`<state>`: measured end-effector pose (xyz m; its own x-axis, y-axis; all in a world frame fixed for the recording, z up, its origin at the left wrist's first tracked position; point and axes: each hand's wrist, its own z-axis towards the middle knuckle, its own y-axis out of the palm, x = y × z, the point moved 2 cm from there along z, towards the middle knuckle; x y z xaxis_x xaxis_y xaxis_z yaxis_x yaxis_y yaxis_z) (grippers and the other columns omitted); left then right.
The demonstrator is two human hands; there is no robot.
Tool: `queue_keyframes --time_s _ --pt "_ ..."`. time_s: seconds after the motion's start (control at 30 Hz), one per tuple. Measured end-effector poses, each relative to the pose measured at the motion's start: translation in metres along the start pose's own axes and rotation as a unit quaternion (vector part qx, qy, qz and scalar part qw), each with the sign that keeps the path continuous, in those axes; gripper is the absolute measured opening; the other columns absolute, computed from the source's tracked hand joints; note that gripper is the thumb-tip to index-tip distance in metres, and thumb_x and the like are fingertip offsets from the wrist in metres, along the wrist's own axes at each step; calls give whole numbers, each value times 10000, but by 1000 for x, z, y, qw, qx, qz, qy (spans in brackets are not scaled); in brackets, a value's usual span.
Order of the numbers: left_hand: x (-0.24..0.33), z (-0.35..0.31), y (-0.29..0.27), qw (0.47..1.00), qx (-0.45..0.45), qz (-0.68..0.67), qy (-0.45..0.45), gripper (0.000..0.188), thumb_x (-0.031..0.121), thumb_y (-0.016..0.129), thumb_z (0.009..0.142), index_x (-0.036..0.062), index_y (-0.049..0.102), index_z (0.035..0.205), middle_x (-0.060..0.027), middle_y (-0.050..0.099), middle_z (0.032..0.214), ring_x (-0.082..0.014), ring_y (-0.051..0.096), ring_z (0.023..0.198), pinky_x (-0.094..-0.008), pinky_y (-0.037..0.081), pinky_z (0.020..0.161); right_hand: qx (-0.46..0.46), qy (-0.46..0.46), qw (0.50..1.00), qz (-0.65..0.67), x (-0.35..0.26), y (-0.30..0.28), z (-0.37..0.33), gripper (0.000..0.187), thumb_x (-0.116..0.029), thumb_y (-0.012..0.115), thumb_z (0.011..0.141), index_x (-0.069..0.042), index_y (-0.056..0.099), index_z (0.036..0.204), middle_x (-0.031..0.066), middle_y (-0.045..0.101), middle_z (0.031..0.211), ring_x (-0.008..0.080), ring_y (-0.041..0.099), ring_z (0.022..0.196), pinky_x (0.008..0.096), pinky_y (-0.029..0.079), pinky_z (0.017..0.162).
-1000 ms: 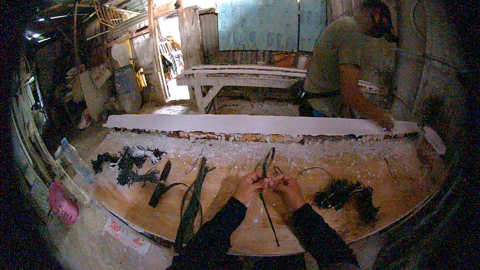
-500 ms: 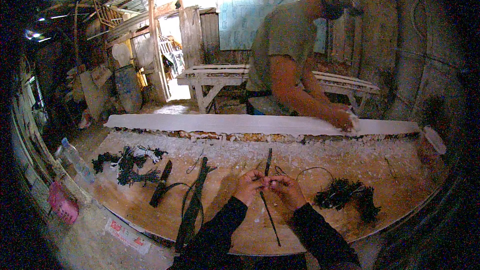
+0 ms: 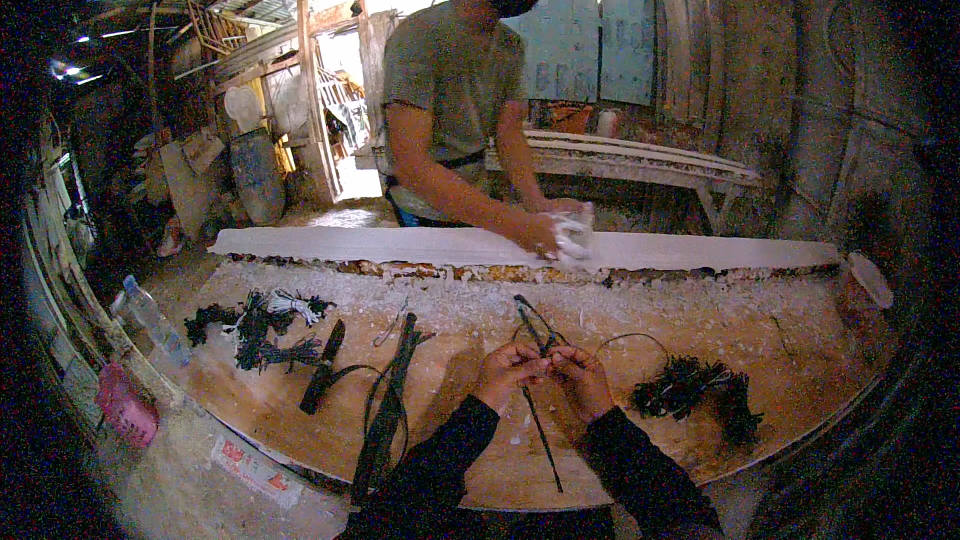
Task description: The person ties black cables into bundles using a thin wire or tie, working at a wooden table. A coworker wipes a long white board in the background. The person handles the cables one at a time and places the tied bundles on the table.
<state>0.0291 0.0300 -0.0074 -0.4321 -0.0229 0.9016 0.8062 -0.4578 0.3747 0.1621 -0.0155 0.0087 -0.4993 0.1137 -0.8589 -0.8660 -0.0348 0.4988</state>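
Item, grip: our left hand and right hand meet fingertip to fingertip, pinching a thin black strip that runs from above the knuckles down across the plywood bench top toward us. Risk, as we judge it: the long free end may catch the black pile just beside our right hand, or the strip may slip from so light a pinch among the white shavings.

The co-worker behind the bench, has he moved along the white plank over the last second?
Yes. The co-worker has shifted left along the white plank, from its right end to about mid-length.
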Motion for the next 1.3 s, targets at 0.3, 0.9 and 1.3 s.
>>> queue_keyframes --time_s 0.3,0.9,1.3 --pt "-9 5 -6 997 -9 61 39 145 104 658 743 49 524 752 -58 613 756 -115 573 605 -232 473 534 -6 47 998 44 7 -6 4 166 -54 569 783 -36 556 947 33 590 861 141 565 778 256 462 712" --pt "-18 6 -8 998 36 -24 -40 95 108 619 772 88 527 789 -28 593 756 -120 573 685 -259 497 584 35 -301 881 -364 -1 10 -10 87 -20 571 770 -50 536 843 74 570 873 171 544 800 312 445 733" --pt "-9 2 -3 993 13 -83 -86 51 102 579 800 68 545 818 -7 590 788 -121 569 723 -278 504 608 -84 -405 713 -566 -7 14 -7 226 89 509 693 -43 524 876 160 558 1008 305 550 905 332 451 769"
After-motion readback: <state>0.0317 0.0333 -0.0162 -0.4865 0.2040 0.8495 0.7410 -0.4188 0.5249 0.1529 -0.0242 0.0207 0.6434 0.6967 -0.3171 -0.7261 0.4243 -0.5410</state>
